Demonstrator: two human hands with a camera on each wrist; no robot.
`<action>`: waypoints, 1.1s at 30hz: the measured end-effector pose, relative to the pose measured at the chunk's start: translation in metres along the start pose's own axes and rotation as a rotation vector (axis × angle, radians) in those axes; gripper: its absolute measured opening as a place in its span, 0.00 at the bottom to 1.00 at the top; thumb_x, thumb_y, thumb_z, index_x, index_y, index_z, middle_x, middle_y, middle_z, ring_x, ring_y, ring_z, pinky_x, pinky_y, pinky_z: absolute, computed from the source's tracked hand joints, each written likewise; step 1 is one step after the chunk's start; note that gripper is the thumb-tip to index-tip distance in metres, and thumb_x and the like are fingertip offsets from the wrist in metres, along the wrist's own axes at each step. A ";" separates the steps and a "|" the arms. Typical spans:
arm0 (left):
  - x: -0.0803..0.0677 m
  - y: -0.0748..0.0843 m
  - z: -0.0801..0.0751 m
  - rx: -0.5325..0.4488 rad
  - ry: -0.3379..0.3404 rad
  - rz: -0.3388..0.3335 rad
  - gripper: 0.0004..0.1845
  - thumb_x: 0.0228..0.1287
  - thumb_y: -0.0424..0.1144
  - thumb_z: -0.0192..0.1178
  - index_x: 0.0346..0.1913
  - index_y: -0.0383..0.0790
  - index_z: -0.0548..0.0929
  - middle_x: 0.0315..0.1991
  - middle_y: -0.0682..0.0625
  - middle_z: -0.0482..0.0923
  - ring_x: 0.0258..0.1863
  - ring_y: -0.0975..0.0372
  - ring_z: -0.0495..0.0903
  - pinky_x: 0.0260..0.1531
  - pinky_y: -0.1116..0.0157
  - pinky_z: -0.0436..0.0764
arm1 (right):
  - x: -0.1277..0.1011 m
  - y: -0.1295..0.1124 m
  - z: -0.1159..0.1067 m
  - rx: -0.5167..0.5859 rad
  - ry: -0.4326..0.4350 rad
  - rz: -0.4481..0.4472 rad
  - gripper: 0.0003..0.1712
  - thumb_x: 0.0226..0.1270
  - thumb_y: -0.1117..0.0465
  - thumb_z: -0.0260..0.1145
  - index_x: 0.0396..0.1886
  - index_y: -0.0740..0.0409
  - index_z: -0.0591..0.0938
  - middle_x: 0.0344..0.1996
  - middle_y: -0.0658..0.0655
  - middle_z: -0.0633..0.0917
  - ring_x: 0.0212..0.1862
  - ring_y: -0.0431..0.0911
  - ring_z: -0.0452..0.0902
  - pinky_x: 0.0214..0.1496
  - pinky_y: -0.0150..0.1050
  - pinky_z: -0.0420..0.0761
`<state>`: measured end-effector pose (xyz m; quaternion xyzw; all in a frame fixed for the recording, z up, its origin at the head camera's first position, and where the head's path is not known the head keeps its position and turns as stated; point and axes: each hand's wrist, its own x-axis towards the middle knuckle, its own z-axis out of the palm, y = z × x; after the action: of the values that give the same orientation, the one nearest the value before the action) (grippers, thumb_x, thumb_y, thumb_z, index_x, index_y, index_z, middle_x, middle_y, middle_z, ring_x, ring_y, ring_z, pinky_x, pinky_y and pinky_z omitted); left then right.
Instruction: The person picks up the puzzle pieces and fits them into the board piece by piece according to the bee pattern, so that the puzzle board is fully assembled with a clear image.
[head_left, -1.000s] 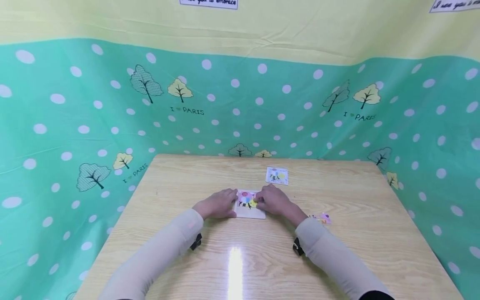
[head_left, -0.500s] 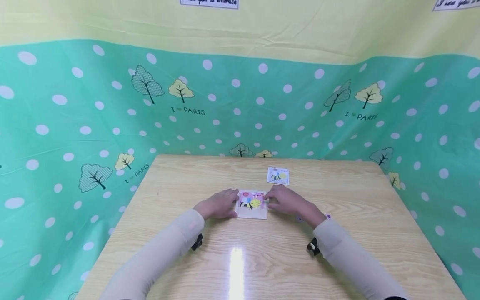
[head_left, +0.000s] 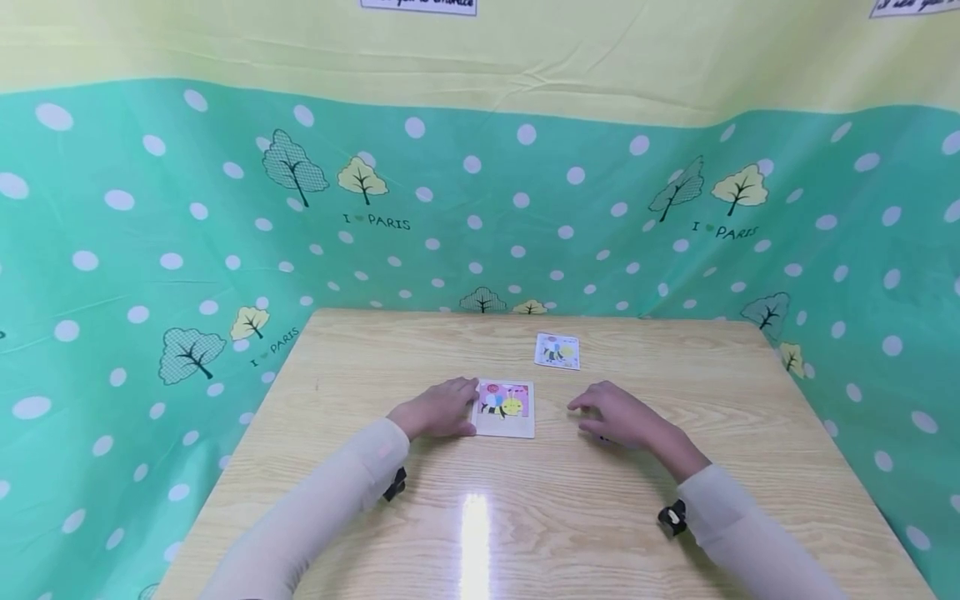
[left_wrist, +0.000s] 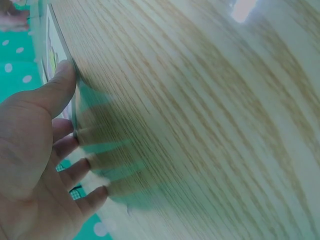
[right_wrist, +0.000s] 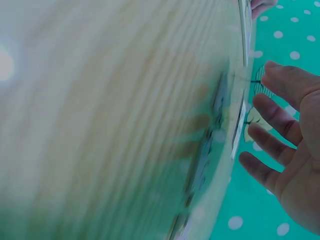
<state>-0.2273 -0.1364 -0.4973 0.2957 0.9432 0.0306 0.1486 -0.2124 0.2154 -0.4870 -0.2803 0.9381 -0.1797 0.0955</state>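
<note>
A jigsaw puzzle board (head_left: 506, 427) lies flat on the table. Its upper part shows a yellow bee on pink; the lower strip is pale. My left hand (head_left: 441, 408) rests against the board's left side, thumb and fingertips touching it, fingers loosely extended in the left wrist view. To the right of the board, apart from it, my right hand (head_left: 613, 414) hovers low over the table with its fingers spread and nothing between them. Beneath it in the right wrist view lie several loose puzzle pieces (right_wrist: 200, 162), seen edge-on; in the head view the hand mostly hides them.
A small card (head_left: 557, 352) printed with a similar bee lies behind the board, toward the back edge. The wooden table (head_left: 390, 350) is bordered by a green polka-dot curtain (head_left: 420, 250) at the back and both sides. A bright reflection shows on the near tabletop.
My right hand has drawn back from the puzzle's right part and moved right over the loose pieces, uncovering the bee's head. The left hand keeps its place on the board.
</note>
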 end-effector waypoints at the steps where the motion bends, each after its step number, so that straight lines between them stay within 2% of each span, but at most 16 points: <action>1: 0.000 0.000 0.000 0.002 -0.003 -0.003 0.44 0.68 0.61 0.62 0.77 0.36 0.63 0.79 0.39 0.59 0.79 0.47 0.60 0.80 0.53 0.61 | -0.003 0.002 0.000 -0.007 0.003 -0.003 0.18 0.68 0.55 0.71 0.56 0.52 0.86 0.48 0.50 0.87 0.53 0.46 0.80 0.58 0.48 0.83; 7: 0.001 -0.002 0.001 -0.014 -0.002 -0.012 0.45 0.68 0.61 0.62 0.77 0.36 0.62 0.80 0.39 0.58 0.79 0.47 0.60 0.81 0.52 0.60 | -0.017 0.012 -0.001 -0.027 0.028 -0.028 0.19 0.65 0.55 0.73 0.54 0.54 0.87 0.45 0.52 0.88 0.49 0.48 0.81 0.56 0.51 0.83; 14: 0.001 -0.001 0.003 -0.031 -0.002 -0.005 0.46 0.66 0.61 0.63 0.77 0.36 0.62 0.80 0.38 0.57 0.79 0.47 0.59 0.81 0.51 0.59 | -0.025 0.021 0.001 -0.040 0.005 -0.051 0.17 0.64 0.55 0.74 0.52 0.53 0.88 0.41 0.48 0.88 0.45 0.42 0.79 0.52 0.47 0.83; 22: -0.001 -0.001 0.000 -0.028 -0.001 -0.012 0.46 0.67 0.61 0.62 0.78 0.36 0.61 0.80 0.39 0.57 0.79 0.48 0.59 0.81 0.52 0.59 | -0.029 0.027 0.006 -0.055 0.013 -0.078 0.13 0.63 0.60 0.75 0.48 0.50 0.90 0.40 0.45 0.88 0.46 0.44 0.80 0.54 0.48 0.82; 33: -0.001 -0.002 0.002 -0.032 0.002 -0.004 0.45 0.67 0.61 0.62 0.77 0.37 0.62 0.80 0.39 0.57 0.79 0.47 0.59 0.81 0.52 0.60 | -0.028 0.027 0.006 -0.063 0.026 -0.090 0.12 0.62 0.58 0.75 0.46 0.50 0.90 0.41 0.46 0.88 0.48 0.45 0.80 0.55 0.50 0.83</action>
<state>-0.2274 -0.1387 -0.4998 0.2914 0.9433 0.0456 0.1523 -0.2010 0.2498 -0.5009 -0.3225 0.9310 -0.1576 0.0664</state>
